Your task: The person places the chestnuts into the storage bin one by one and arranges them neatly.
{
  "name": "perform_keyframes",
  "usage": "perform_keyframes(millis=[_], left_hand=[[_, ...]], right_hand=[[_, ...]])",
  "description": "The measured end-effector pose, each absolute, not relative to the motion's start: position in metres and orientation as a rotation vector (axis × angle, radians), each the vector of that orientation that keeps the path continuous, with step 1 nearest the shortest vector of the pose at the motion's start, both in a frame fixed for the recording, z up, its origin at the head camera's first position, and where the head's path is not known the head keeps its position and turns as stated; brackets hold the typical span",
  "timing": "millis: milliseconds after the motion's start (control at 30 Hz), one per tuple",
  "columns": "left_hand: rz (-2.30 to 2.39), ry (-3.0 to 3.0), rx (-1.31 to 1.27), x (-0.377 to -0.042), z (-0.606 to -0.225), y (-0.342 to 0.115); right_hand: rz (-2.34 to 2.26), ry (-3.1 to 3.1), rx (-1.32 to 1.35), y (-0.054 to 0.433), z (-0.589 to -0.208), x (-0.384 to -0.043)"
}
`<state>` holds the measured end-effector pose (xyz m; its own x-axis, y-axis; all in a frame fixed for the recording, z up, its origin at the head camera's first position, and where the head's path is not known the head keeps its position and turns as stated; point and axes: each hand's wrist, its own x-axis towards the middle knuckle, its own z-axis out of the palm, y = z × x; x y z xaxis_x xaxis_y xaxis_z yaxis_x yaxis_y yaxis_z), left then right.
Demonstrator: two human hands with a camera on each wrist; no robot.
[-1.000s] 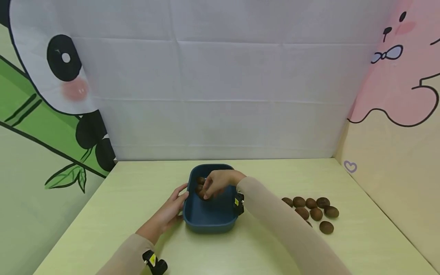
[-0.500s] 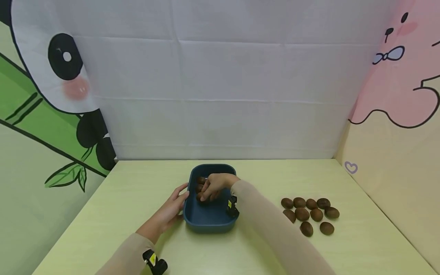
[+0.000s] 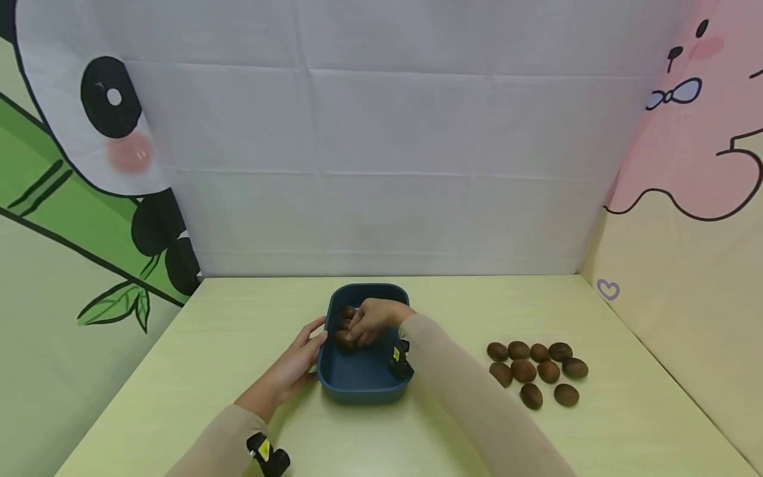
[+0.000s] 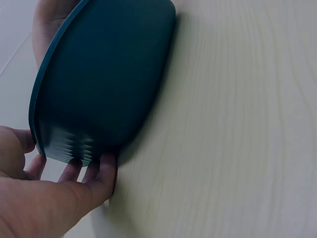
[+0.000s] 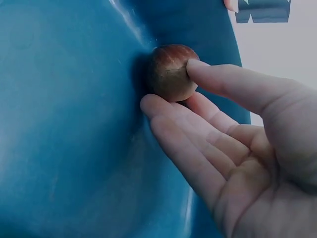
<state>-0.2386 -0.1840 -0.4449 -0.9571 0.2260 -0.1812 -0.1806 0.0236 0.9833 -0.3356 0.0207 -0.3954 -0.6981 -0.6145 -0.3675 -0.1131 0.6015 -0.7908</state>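
A deep blue rectangular bin (image 3: 363,387) stands on the table before me. Inside, along its left wall, are brown chestnuts, one at the far end (image 3: 348,311); my fingers partly cover those nearer. My right hand (image 3: 375,319) reaches into the bin and pinches a chestnut (image 5: 173,73) between thumb and fingers, close against the wall. The chestnut has a reddish-brown top and a paler base. My left hand (image 3: 296,361) rests on the bin's outer left side, its fingertips (image 4: 72,168) against the ribbed wall and nothing curled round it.
Several more chestnuts (image 3: 523,370) lie in loose rows on the pale table (image 3: 453,424), right of the bin. A white cloth screen (image 3: 387,199) stands behind the table, and painted side walls flank it.
My right hand has shifted slightly left and nearer inside the bin, with the chestnut kept at the left wall. The right forearm moved left, uncovering chestnuts on the table. The left hand stayed put.
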Motion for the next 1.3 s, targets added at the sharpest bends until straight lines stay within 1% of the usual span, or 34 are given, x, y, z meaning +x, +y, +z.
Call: perform_keyframes(millis=[433,733,1100,1300], left_hand=[[2.018,2.017,0.036,-0.239,-0.446,-0.184],[2.011,2.041,0.025,-0.239,-0.447,-0.184],[2.016,2.046,0.029,-0.237,-0.447,-0.182],[2.024,2.041,0.025,-0.238,-0.446,-0.182]], right_hand=[[-1.026,2.198,-0.585,0.027,-0.389,-0.337],[-0.952,2.230,-0.647,0.041,-0.365,-0.333],[-0.884,2.304,-0.718,0.083,-0.348,-0.333],[-0.891,2.294,-0.699,0.114,-0.341,-0.333]])
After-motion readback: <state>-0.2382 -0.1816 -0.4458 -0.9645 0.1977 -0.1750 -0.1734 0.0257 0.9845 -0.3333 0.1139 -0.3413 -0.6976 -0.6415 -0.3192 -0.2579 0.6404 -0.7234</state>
